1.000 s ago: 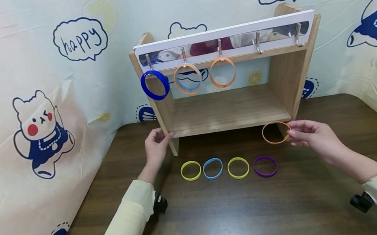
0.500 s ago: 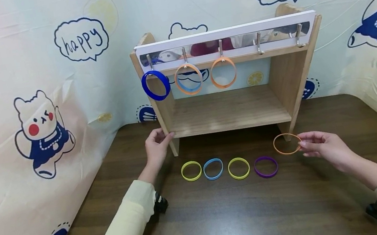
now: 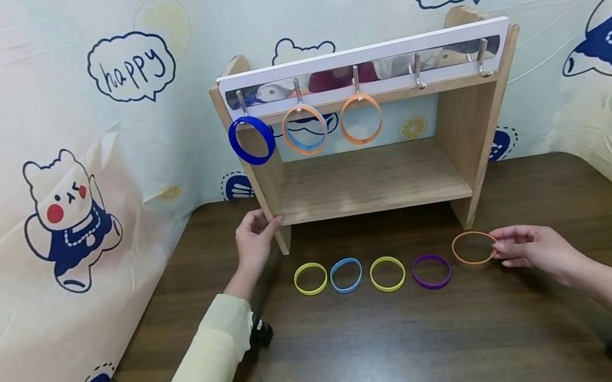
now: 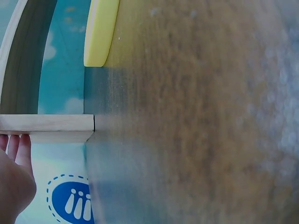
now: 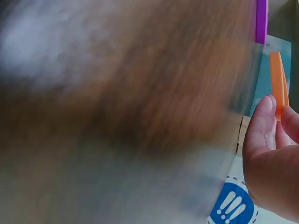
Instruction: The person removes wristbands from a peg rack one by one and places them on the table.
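Note:
My right hand (image 3: pixel 538 253) pinches a thin orange wristband (image 3: pixel 476 263) at its right side, low over the table beside the others. In the right wrist view the orange wristband (image 5: pixel 278 77) is edge-on between thumb and fingers. My left hand (image 3: pixel 254 242) grips the lower left side panel of a wooden rack (image 3: pixel 372 177); fingertips press its edge in the left wrist view. In a row on the table lie a yellow wristband (image 3: pixel 313 293), a light blue one, another yellow one and a purple wristband (image 3: pixel 434 287).
Metal hooks line a white strip (image 3: pixel 362 50) on the rack. A dark blue wristband (image 3: pixel 271 143) hangs at the left, then two orange wristbands, the left one with light blue showing inside. The two right hooks (image 3: pixel 417 73) carry nothing. Printed cloth stands behind the table.
My right hand has moved down and to the right with the orange wristband, away from the rack's right leg toward the row. The left hand stays on the rack.

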The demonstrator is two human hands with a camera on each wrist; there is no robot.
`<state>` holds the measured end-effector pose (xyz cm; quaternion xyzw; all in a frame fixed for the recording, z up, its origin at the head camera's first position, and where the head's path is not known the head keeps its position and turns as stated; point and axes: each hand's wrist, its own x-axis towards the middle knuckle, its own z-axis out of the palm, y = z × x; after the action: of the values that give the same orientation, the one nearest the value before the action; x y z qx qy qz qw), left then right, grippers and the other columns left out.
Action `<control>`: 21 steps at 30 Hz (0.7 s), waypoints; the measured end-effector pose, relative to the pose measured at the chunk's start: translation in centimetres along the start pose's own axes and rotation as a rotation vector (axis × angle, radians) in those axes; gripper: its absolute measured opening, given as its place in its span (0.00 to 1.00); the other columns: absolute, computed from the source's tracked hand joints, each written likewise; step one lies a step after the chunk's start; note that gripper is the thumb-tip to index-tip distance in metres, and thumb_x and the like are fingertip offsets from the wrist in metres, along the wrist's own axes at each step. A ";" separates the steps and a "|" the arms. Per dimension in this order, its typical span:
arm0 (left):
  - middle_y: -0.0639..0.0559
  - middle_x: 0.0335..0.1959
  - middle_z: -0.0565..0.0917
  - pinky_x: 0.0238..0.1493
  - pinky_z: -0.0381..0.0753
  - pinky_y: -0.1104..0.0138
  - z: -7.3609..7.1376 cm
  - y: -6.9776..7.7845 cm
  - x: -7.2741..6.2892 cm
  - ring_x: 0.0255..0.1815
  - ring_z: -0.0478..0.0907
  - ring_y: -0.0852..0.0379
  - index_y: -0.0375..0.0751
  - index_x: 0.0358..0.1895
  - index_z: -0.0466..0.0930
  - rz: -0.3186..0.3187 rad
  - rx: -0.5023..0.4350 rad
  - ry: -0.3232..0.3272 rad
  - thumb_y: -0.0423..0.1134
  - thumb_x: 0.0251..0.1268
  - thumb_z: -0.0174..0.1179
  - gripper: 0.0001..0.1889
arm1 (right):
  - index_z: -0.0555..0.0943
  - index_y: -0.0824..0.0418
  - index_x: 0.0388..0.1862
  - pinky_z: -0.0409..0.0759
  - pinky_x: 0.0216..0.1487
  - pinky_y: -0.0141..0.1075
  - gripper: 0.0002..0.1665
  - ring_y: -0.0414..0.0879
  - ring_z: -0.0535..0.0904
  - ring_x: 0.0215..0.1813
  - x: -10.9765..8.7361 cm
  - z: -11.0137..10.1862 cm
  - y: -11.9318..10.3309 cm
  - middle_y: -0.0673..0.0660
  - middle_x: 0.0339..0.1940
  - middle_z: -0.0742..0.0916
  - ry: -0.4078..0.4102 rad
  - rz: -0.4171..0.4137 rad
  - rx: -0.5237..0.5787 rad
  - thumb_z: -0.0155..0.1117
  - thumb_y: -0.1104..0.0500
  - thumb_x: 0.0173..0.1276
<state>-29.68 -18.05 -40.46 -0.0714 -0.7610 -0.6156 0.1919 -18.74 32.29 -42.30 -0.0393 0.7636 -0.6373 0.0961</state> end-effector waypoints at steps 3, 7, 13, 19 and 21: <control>0.37 0.41 0.82 0.38 0.78 0.72 0.0 1.4 -0.5 0.39 0.77 0.57 0.27 0.48 0.78 0.006 0.014 -0.005 0.34 0.61 0.67 0.16 | 0.66 0.82 0.60 0.83 0.42 0.39 0.26 0.44 0.84 0.42 -0.1 -0.1 0.1 0.57 0.42 0.85 -0.013 0.008 -0.013 0.59 0.65 0.72; 0.36 0.42 0.82 0.38 0.78 0.72 0.0 1.4 -0.6 0.39 0.77 0.57 0.27 0.48 0.78 0.010 0.008 -0.005 0.34 0.61 0.68 0.16 | 0.64 0.83 0.62 0.83 0.44 0.40 0.29 0.44 0.84 0.44 -0.2 -0.3 0.3 0.60 0.44 0.85 -0.030 0.035 -0.033 0.60 0.64 0.72; 0.35 0.42 0.82 0.38 0.78 0.72 0.0 1.5 -0.6 0.40 0.77 0.56 0.26 0.47 0.78 0.006 0.002 -0.004 0.33 0.61 0.68 0.16 | 0.65 0.82 0.62 0.82 0.44 0.41 0.29 0.45 0.84 0.44 -0.2 -0.6 0.5 0.60 0.45 0.85 -0.056 0.075 -0.061 0.61 0.63 0.71; 0.35 0.43 0.82 0.38 0.78 0.72 0.0 -0.7 0.4 0.41 0.77 0.53 0.29 0.49 0.79 0.000 -0.014 -0.002 0.35 0.60 0.69 0.17 | 0.65 0.81 0.62 0.82 0.44 0.41 0.29 0.45 0.84 0.44 -0.2 -0.7 0.6 0.59 0.46 0.85 -0.075 0.111 -0.068 0.61 0.63 0.71; 0.36 0.43 0.82 0.38 0.78 0.72 0.0 -1.7 0.7 0.41 0.77 0.53 0.30 0.49 0.79 -0.003 -0.017 0.001 0.36 0.60 0.69 0.18 | 0.65 0.81 0.62 0.82 0.44 0.41 0.29 0.45 0.84 0.44 -0.2 -0.7 0.7 0.59 0.46 0.85 -0.073 0.119 -0.067 0.61 0.63 0.71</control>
<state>-30.94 -18.49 -41.73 -0.0716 -0.7558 -0.6223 0.1909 -18.64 33.18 -42.85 -0.0202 0.7815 -0.6026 0.1605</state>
